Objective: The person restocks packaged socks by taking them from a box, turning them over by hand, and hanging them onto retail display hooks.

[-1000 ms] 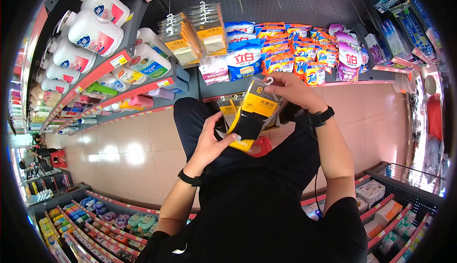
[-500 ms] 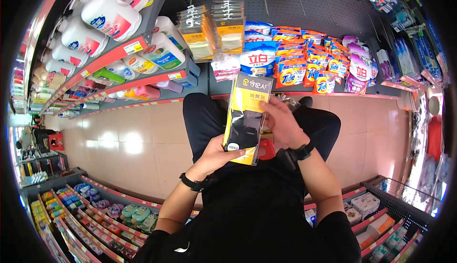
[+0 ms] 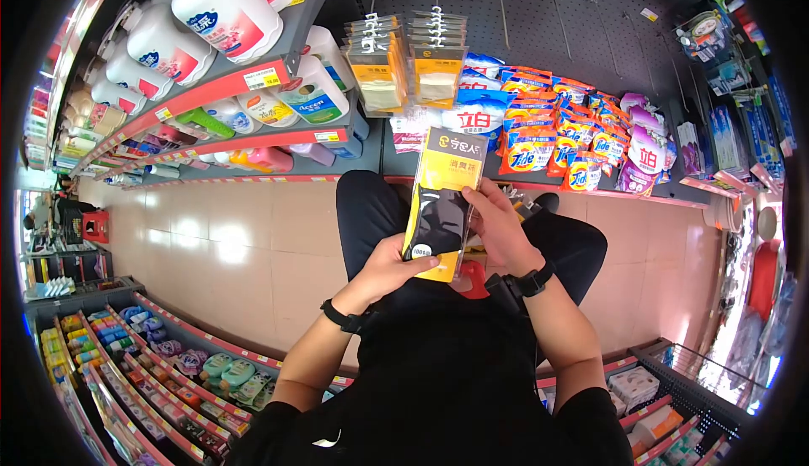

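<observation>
Holding: left hand (image 3: 389,270) grasps the packet (image 3: 440,205) by its lower end; thumb across the front, fingers behind it
Right hand (image 3: 504,228): touches the packet's right edge, a fingertip on the front; whether it grips I cannot tell, as what lies behind the edge is hidden
Packet: in front of the person, over the lap, between the two hands; clear wrap, yellow card at top and bottom, black cloth in the middle; top end points away from the person, leaning slightly right; a white round mark sits just beside the left thumb
Wrists: black band (image 3: 339,318) on the left; another black band (image 3: 537,278) on the right
Lap: dark trousers (image 3: 358,222), knees apart; a red object (image 3: 474,281) between the thighs, partly hidden
Hooks: two rows of similar packets, one at left (image 3: 376,70), one at right (image 3: 436,78); both hang before a dark pegboard (image 3: 548,32)
Shelf ahead: blue bag (image 3: 482,116) under the hooks; orange bags (image 3: 531,154) marked Tide beside it; purple bag (image 3: 642,163) near the right end
Left shelves: white bottles (image 3: 226,18) with pink labels above; a green-labelled bottle (image 3: 318,97) below; price tag (image 3: 262,79) on the red edge
Floor: pinkish tiles (image 3: 261,272) with glare
Lower left: racks of small goods (image 3: 221,369)
Far left: a red object on the floor (image 3: 95,227), too small to tell
</observation>
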Action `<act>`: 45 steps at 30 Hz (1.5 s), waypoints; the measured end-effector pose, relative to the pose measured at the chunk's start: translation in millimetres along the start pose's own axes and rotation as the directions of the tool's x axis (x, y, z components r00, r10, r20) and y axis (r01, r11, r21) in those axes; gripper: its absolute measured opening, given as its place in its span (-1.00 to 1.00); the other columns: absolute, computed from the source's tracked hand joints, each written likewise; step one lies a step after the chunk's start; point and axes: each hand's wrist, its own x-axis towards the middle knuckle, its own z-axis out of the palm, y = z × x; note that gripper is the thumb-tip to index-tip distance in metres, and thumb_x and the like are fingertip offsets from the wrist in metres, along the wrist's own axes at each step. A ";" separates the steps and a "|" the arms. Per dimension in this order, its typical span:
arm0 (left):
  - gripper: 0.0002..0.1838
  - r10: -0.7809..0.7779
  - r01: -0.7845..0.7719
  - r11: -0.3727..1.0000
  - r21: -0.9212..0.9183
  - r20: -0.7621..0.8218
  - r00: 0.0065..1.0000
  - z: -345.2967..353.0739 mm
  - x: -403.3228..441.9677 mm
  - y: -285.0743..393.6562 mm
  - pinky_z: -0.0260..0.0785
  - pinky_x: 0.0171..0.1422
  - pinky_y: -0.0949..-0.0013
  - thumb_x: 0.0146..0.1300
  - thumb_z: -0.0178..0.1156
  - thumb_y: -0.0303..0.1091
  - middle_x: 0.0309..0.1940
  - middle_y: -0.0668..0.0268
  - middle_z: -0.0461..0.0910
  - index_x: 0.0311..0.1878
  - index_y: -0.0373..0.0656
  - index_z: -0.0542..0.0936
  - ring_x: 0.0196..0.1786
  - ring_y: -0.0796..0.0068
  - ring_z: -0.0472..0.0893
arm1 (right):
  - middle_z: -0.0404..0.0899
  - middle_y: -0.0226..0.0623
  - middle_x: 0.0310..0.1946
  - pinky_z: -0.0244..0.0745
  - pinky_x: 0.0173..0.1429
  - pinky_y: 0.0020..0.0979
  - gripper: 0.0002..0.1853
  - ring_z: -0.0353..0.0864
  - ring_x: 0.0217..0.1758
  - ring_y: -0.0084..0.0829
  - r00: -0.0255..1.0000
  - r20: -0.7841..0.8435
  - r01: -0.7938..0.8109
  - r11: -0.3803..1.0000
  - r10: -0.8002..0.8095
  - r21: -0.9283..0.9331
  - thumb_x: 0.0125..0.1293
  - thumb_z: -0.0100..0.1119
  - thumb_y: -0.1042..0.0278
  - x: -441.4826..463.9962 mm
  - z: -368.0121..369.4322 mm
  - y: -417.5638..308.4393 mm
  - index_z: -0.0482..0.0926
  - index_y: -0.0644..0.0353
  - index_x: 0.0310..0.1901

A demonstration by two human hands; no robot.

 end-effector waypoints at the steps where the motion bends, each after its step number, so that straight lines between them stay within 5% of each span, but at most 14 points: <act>1: -0.69 0.007 -0.007 1.000 0.000 -0.021 1.000 -1.3 3.2 0.7 0.48 0.16 0.44 0.37 0.32 -0.50 -0.02 0.39 0.68 0.15 -0.26 0.62 0.01 0.64 0.61 | 0.65 -0.52 0.04 0.54 -0.02 -0.55 -0.73 0.64 0.00 -0.66 1.000 -0.009 0.013 1.000 -0.013 -0.015 0.57 0.09 0.31 6.8 -2.6 4.4 0.54 0.12 0.21; 6: -0.72 0.027 -0.027 1.000 -0.004 -0.069 0.997 -5.4 20.9 16.8 0.50 0.20 0.43 0.37 0.32 -0.51 -0.01 0.35 0.70 0.12 -0.30 0.62 0.03 0.62 0.64 | 0.64 -0.51 0.05 0.52 0.00 -0.56 -0.71 0.62 0.03 -0.65 0.999 0.009 0.041 0.999 -0.041 -0.026 0.57 0.10 0.30 30.3 11.7 -11.3 0.52 0.11 0.23; 10: -0.58 0.112 -0.116 0.993 -0.020 -0.126 0.986 -12.9 37.8 16.3 0.48 0.22 0.42 0.37 0.30 -0.51 0.10 0.37 0.63 0.28 -0.24 0.51 0.12 0.60 0.59 | 0.62 -0.43 0.12 0.54 0.14 -0.47 -0.68 0.62 0.11 -0.58 0.990 0.054 0.136 0.989 -0.133 -0.060 0.56 0.10 0.36 60.7 11.0 -14.8 0.49 0.15 0.28; 14: -0.61 0.109 -0.100 0.994 0.048 -0.282 0.953 -17.7 53.4 17.7 0.45 -0.01 0.50 0.43 0.26 -0.42 -0.02 0.41 0.60 0.26 -0.19 0.46 -0.03 0.66 0.56 | 0.50 -0.50 -0.24 0.34 -0.21 -0.52 -0.71 0.40 -0.23 -0.65 0.975 -0.062 0.200 0.964 -0.214 -0.173 0.48 0.19 0.24 89.7 12.5 -20.4 0.52 0.20 0.11; 16: -0.67 0.154 -0.146 0.988 0.049 -0.315 0.936 -13.9 62.2 27.9 0.38 -0.16 0.53 0.44 0.26 -0.37 -0.12 0.43 0.57 0.19 -0.18 0.47 -0.16 0.69 0.52 | 0.52 -0.48 -0.21 0.37 -0.16 -0.51 -0.76 0.43 -0.19 -0.64 0.979 -0.052 0.184 0.965 -0.197 -0.186 0.49 0.17 0.27 103.2 10.0 -26.7 0.52 0.20 0.07; 20: -0.67 0.165 -0.121 0.981 0.152 -0.317 0.934 -19.7 83.2 37.7 0.42 0.05 0.48 0.44 0.23 -0.46 -0.07 0.34 0.59 0.18 -0.28 0.43 -0.04 0.66 0.54 | 0.67 -0.39 0.02 0.61 0.03 -0.48 -0.75 0.67 -0.01 -0.56 0.983 -0.044 0.171 0.981 -0.176 -0.090 0.53 0.11 0.38 124.8 8.9 -40.1 0.54 0.18 0.17; 23: -0.67 0.170 -0.142 0.983 0.113 -0.299 0.939 -20.0 93.9 39.8 0.42 0.08 0.47 0.44 0.23 -0.46 -0.05 0.31 0.60 0.19 -0.28 0.42 0.00 0.64 0.55 | 0.68 -0.41 -0.03 0.60 0.01 -0.48 -0.76 0.67 -0.04 -0.56 0.983 -0.073 0.166 0.984 -0.171 -0.070 0.53 0.12 0.39 131.0 10.1 -44.4 0.55 0.17 0.15; 25: -0.73 0.242 -0.219 0.970 0.108 -0.314 0.918 -21.1 101.3 34.4 0.37 -0.19 0.52 0.45 0.25 -0.36 -0.20 0.44 0.56 0.12 -0.18 0.47 -0.25 0.71 0.48 | 0.68 -0.41 -0.04 0.60 0.00 -0.48 -0.76 0.67 -0.05 -0.57 0.982 -0.084 0.162 0.985 -0.167 -0.061 0.53 0.12 0.39 135.0 8.5 -45.4 0.55 0.17 0.15; 45: -0.52 0.071 -0.037 0.994 0.107 -0.333 0.940 -55.1 168.7 26.0 0.45 0.09 0.41 0.45 0.20 -0.42 0.03 0.28 0.60 0.37 -0.25 0.38 0.00 0.53 0.57 | 0.66 -0.31 0.05 0.51 0.15 -0.40 -0.69 0.62 0.05 -0.47 0.973 -0.087 0.184 0.947 -0.213 -0.263 0.53 0.10 0.34 233.7 -26.5 -30.8 0.53 0.28 0.19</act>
